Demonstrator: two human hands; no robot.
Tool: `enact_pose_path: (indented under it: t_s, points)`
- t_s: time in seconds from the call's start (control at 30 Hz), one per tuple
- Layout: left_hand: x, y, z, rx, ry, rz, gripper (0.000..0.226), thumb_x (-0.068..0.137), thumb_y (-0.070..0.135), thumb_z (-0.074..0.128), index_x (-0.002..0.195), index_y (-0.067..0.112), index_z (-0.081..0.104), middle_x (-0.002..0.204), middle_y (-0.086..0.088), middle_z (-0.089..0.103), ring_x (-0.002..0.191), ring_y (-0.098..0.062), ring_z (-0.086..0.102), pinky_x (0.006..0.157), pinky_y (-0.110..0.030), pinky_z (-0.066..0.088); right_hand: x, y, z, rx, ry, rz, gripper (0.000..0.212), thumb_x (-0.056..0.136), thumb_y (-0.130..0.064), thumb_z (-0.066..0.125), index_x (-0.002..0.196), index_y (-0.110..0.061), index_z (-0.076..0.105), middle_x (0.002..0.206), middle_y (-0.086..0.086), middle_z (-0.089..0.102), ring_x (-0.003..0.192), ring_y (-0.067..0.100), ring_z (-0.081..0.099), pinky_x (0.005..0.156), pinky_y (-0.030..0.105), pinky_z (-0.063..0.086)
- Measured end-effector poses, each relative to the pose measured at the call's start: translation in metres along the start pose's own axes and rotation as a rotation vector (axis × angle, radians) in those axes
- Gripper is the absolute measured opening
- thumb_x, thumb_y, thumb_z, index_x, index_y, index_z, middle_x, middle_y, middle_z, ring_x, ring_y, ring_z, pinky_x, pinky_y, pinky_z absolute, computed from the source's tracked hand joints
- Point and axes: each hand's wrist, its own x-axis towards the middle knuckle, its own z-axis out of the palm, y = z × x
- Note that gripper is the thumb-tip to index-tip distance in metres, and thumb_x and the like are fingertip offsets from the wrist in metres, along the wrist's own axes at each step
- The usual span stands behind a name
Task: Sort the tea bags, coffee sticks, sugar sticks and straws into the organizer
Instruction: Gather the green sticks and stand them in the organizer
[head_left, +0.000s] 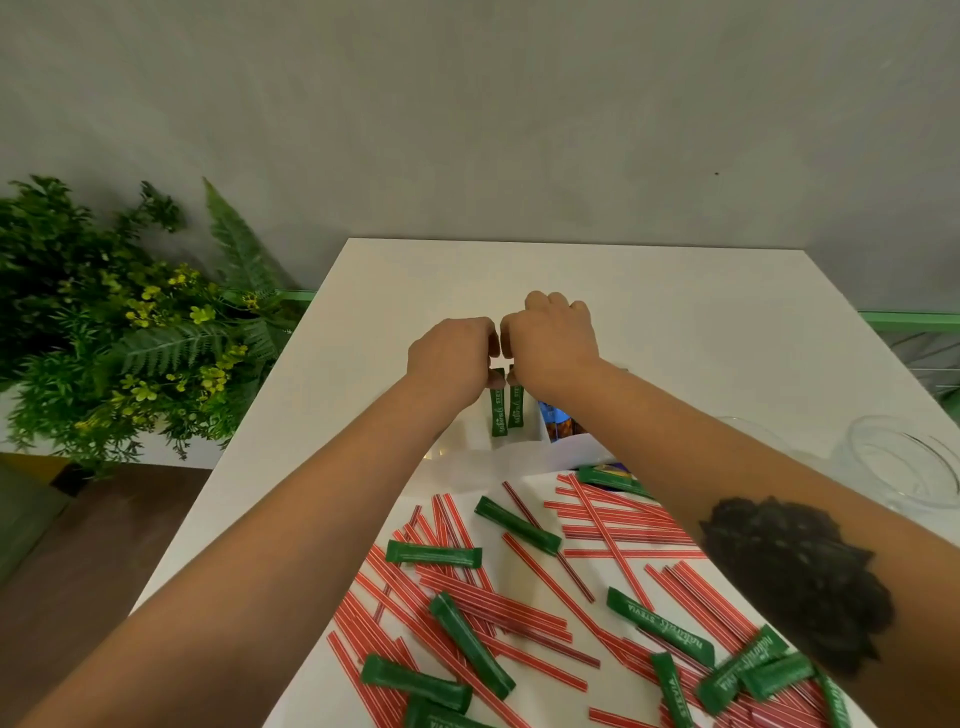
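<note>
My left hand (451, 358) and my right hand (551, 339) meet over the white organizer (467, 441) at the table's middle. Each hand pinches the top of an upright green sugar stick: the left one (497, 413) and the right one (516, 410) stand side by side in a compartment. A neighbouring compartment to the right holds blue and orange packets (557, 422). Near me, several loose green sugar sticks (434, 554) and many red-and-white striped straws (493, 605) lie scattered on the white table (675, 322). The organizer's far part is hidden behind my hands.
A clear glass bowl (904, 467) sits at the table's right edge. Green plants with yellow flowers (130, 322) stand left of the table. A grey wall is behind. Bare tabletop lies beyond the organizer.
</note>
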Motion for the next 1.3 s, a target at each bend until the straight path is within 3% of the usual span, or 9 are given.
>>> enact_pose_path:
  t_s: [0.17,0.43,0.63,0.73,0.9,1.03,1.13,1.3]
  points:
    - [-0.007,-0.002,-0.002,-0.058,0.082,0.032,0.036,0.078,0.02,0.073,0.11,0.017,0.057,0.106,-0.002,0.062,0.096,-0.023,0.058,0.075,-0.038,0.05,-0.007,0.0,-0.006,0.065,0.06,-0.001,0.032,0.085,-0.03,0.066,0.115,-0.024,0.06,0.117,0.005,0.049,0.112,0.025,0.045,0.092,0.034,0.033]
    - [-0.044,-0.006,-0.016,-0.134,0.08,0.034,0.035,0.077,0.02,0.074,0.108,0.015,0.058,0.106,-0.002,0.061,0.094,-0.019,0.056,0.081,-0.036,0.048,-0.043,0.001,-0.022,0.236,0.108,0.004,0.021,0.086,-0.028,0.065,0.106,-0.024,0.063,0.11,0.002,0.053,0.109,0.022,0.046,0.092,0.033,0.032]
    - [-0.083,-0.011,-0.013,-0.155,0.083,0.03,0.03,0.077,0.021,0.075,0.103,0.018,0.06,0.098,0.004,0.061,0.084,-0.013,0.053,0.079,-0.031,0.048,-0.076,-0.006,-0.018,0.302,0.099,0.023,0.014,0.085,-0.029,0.065,0.098,-0.026,0.065,0.1,-0.003,0.06,0.099,0.018,0.052,0.085,0.03,0.033]
    - [-0.102,-0.016,-0.009,-0.176,0.068,0.034,0.025,0.077,0.02,0.074,0.098,0.021,0.062,0.091,0.01,0.059,0.083,-0.011,0.054,0.075,-0.028,0.047,-0.091,-0.011,-0.011,0.368,0.053,0.033,0.011,0.084,-0.026,0.066,0.094,-0.024,0.067,0.093,-0.003,0.066,0.093,0.018,0.058,0.085,0.031,0.042]
    - [-0.133,-0.03,0.002,-0.157,-0.003,0.061,0.015,0.08,0.02,0.071,0.086,0.03,0.062,0.084,0.017,0.059,0.077,-0.007,0.053,0.07,-0.024,0.044,-0.114,-0.021,0.006,0.428,-0.127,0.044,0.014,0.088,-0.023,0.062,0.1,-0.022,0.068,0.101,-0.001,0.068,0.098,0.018,0.061,0.083,0.029,0.047]
    - [-0.153,-0.045,0.008,-0.073,-0.097,0.072,0.016,0.084,0.021,0.065,0.097,0.03,0.065,0.098,0.014,0.062,0.093,-0.008,0.055,0.08,-0.027,0.047,-0.119,-0.032,0.027,0.381,-0.244,0.007,0.021,0.088,-0.014,0.058,0.107,-0.018,0.066,0.11,0.005,0.065,0.101,0.023,0.06,0.087,0.035,0.051]
    - [-0.16,-0.056,0.014,0.02,-0.147,0.07,0.024,0.085,0.02,0.062,0.104,0.033,0.064,0.11,0.012,0.061,0.103,-0.01,0.055,0.085,-0.027,0.046,-0.119,-0.039,0.042,0.335,-0.242,-0.027,0.022,0.088,-0.011,0.059,0.11,-0.013,0.062,0.11,0.009,0.061,0.099,0.026,0.058,0.081,0.036,0.049]
    - [-0.161,-0.064,0.02,0.063,-0.262,0.054,0.033,0.081,0.016,0.061,0.11,0.032,0.061,0.111,0.009,0.058,0.101,-0.011,0.055,0.086,-0.028,0.048,-0.116,-0.043,0.055,0.304,-0.219,-0.038,0.021,0.089,-0.012,0.059,0.11,-0.01,0.058,0.109,0.011,0.058,0.1,0.026,0.055,0.078,0.034,0.046]
